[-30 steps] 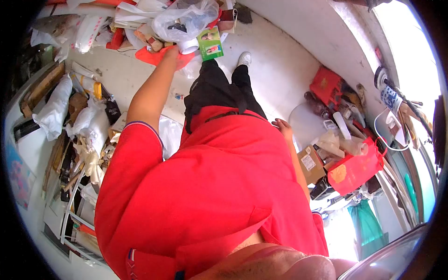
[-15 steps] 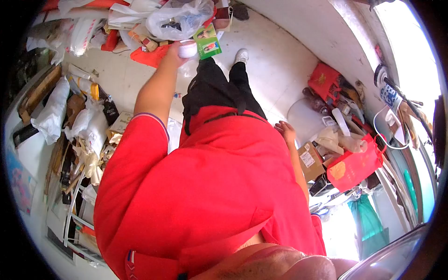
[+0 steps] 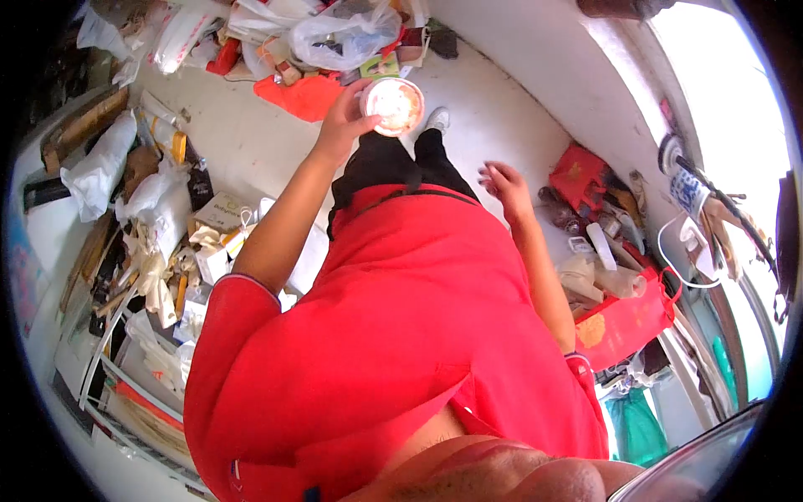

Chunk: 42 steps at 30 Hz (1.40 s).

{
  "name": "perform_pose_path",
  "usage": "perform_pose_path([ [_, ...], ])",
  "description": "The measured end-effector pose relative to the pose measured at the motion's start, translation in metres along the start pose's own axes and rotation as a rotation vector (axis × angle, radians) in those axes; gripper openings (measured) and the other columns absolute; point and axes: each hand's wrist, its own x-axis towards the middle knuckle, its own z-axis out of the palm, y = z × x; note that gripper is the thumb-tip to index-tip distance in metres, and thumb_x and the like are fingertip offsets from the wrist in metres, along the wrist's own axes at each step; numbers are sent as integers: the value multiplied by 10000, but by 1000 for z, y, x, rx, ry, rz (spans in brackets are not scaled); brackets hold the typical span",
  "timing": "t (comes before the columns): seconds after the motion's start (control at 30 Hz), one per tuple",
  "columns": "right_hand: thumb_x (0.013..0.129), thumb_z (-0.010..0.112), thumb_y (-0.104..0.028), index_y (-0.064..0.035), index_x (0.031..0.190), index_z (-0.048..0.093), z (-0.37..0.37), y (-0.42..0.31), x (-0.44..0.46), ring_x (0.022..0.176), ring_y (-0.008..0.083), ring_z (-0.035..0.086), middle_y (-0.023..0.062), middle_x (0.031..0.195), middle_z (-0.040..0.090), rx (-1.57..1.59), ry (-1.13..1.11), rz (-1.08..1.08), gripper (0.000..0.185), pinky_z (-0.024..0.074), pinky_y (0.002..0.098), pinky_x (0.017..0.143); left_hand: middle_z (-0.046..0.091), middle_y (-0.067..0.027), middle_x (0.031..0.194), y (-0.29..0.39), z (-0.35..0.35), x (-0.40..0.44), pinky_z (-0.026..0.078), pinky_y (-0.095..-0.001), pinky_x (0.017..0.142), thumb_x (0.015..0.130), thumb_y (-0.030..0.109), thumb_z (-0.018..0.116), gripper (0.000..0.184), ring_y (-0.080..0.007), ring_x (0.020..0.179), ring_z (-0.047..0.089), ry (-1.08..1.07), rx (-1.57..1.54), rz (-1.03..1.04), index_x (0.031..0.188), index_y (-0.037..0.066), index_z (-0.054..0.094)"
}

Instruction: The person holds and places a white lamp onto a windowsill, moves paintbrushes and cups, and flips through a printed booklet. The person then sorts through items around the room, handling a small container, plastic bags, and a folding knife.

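My left hand point(image 3: 345, 125) is closed around the side of a small round white tub point(image 3: 393, 107), held above my dark trousers. The tub's round top faces me, bright with glare and patched with orange-brown; whether this is a lid or the contents is unclear. My right hand point(image 3: 506, 188) hangs in the air at waist height with its fingers loosely curled and apart, holding nothing. Just beyond the tub lies a green picture card or booklet point(image 3: 381, 67), partly hidden by the tub and plastic.
Clear plastic bags point(image 3: 347, 38) and a flat red bag point(image 3: 297, 99) lie on the pale floor ahead. Boxes, wrapped bundles and a white wire rack point(image 3: 104, 360) crowd the left. To the right are red gift bags point(image 3: 623, 318) and a white cable point(image 3: 686, 280).
My left hand has brought the tub right and closer, tipping its top toward me. My right hand has risen and moved forward from beside my hip. The view has shifted slightly.
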Motion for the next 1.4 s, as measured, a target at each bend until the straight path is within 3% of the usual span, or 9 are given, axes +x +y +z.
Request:
perform_pose_path([
  [0.1, 919, 572, -299, -1, 1273, 503, 31, -78, -19, 939, 160, 616, 107, 1139, 620, -51, -240, -206, 468, 464, 290, 832, 512, -138, 1258, 45, 56, -16, 363, -347, 1028, 712, 126, 761, 795, -236, 1190, 486, -160, -88, 83, 1380, 23, 342],
  [0.2, 873, 635, -348, 10, 1323, 445, 46, -122, -41, 976, 171, 602, 98, 1150, 590, 88, -474, -376, 605, 462, 293, 839, 503, -145, 1273, 67, 94, -27, 355, -350, 1034, 705, 180, 790, 846, -239, 1206, 475, -243, -113, 150, 1392, 14, 325],
  [0.43, 831, 700, -303, 44, 1336, 409, 29, -131, -57, 1059, 172, 562, 98, 1183, 561, 98, -453, -522, 679, 444, 316, 920, 548, -141, 1223, 68, 134, -33, 381, -343, 1006, 713, 180, 793, 835, -219, 1169, 506, -300, -139, 123, 1390, 16, 333],
  [0.6, 815, 693, -375, 5, 1381, 368, 9, -125, -65, 895, 94, 550, 48, 1158, 575, 134, -467, -505, 755, 433, 215, 683, 538, -143, 1231, 69, 163, -27, 378, -340, 1006, 744, 207, 779, 829, -226, 1160, 507, -374, -74, 79, 1403, 25, 310],
  [0.77, 831, 663, -277, 13, 1136, 595, -8, -136, -65, 646, 72, 547, 21, 812, 620, 190, -168, -442, 426, 447, 212, 567, 511, -153, 1249, 47, 174, -17, 406, -313, 961, 812, 259, 728, 824, -203, 1132, 515, -416, 113, 9, 1438, 37, 239],
  [0.9, 861, 620, -202, -19, 897, 615, -68, -181, -33, 509, 76, 489, 15, 649, 552, 381, 191, -522, 187, 386, 211, 465, 530, -170, 1236, 37, 167, -20, 443, -302, 889, 898, 227, 600, 603, -190, 968, 614, -365, 394, -76, 1390, 9, 327],
  [1.0, 844, 621, -196, -3, 885, 606, -101, -230, -6, 518, 83, 484, 19, 684, 557, 262, 385, -576, 197, 387, 219, 473, 596, -139, 1146, 37, 154, -18, 454, -260, 823, 907, 202, 572, 484, -158, 917, 625, -342, 374, -245, 1320, 1, 420],
  [1.13, 827, 652, -283, 17, 1072, 628, -124, -271, 24, 584, 84, 562, 43, 783, 628, 24, 426, -522, 388, 446, 209, 526, 649, -109, 1027, 36, 146, -21, 466, -242, 753, 912, 200, 554, 365, -144, 862, 637, -288, 402, -295, 1207, -12, 519],
  [1.4, 802, 682, -143, 55, 1140, 608, -123, -274, 61, 666, 121, 633, 104, 904, 660, 159, 569, -598, 398, 550, 236, 587, 664, -103, 993, 37, 128, -24, 470, -256, 741, 929, 211, 526, 304, -151, 839, 645, -214, 394, -272, 1144, 0, 565],
])
